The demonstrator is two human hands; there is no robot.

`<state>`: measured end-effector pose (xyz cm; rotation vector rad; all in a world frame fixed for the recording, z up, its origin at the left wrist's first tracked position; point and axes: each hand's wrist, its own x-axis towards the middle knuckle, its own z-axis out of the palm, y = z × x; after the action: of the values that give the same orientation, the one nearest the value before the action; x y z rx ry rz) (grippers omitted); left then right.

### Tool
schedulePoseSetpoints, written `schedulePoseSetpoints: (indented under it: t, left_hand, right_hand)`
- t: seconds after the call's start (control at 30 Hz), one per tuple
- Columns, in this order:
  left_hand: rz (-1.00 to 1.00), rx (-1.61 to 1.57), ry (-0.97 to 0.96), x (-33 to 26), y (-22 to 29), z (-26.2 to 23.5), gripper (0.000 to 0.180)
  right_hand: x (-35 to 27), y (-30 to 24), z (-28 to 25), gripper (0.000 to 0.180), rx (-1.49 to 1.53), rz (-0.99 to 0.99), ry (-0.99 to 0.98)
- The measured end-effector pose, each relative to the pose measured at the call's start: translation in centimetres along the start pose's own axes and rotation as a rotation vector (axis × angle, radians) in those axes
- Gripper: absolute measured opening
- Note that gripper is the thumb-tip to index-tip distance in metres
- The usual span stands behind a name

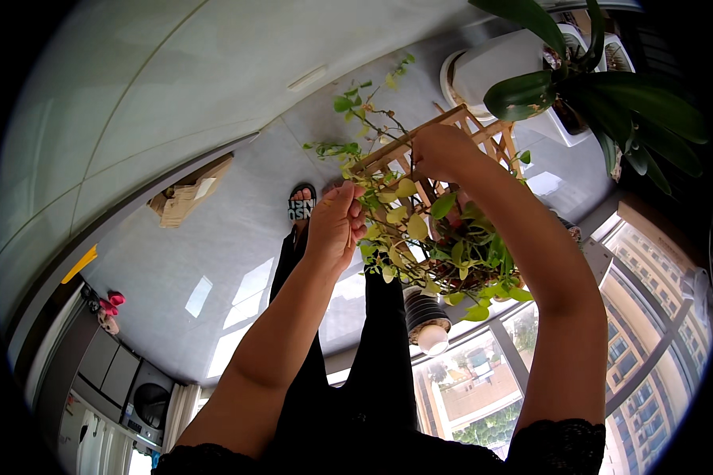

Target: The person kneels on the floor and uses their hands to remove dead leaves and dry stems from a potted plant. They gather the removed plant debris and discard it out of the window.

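A leafy potted vine point(442, 207) with green and yellowing leaves sits in front of me on a slatted wooden stand point(450, 119). Its long thin stems trail out over the far left side. My left hand point(337, 226) is at the plant's left edge, fingers curled and thumb pressed toward the index finger beside the leaves; what is between them is too small to make out. Over the top of the stand, my right hand point(444, 154) is closed, with a thin vine stem running into its fingers. The right forearm covers part of the foliage.
A large broad-leaved plant point(602, 95) stands at the far right beside a white container point(503, 67). Below the vine is a dark ribbed pot point(425, 309). Windows point(483, 372) line the near right. Flattened cardboard point(190, 194) leans at the left wall; a washing machine point(149, 402) stands lower left.
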<state>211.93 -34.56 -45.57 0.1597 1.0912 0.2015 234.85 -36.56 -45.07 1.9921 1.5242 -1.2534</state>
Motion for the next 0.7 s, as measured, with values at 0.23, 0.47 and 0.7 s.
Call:
schedulePoseSetpoints:
  t: [0.23,0.47,0.7]
  left_hand:
    - [-0.028,0.193,0.036,2.8,-0.6,2.7,0.021]
    - [-0.188,0.185,0.098,9.3,-1.6,4.0,0.021]
    - [-0.211,0.107,-0.207,11.1,0.5,6.0,0.022]
  right_hand:
    - [0.1,2.0,2.1,0.019,0.382,0.099,0.064]
    - [-0.2,1.5,2.0,0.018,0.423,0.094,0.057]
    - [-0.3,1.5,2.4,0.017,0.303,0.067,0.057]
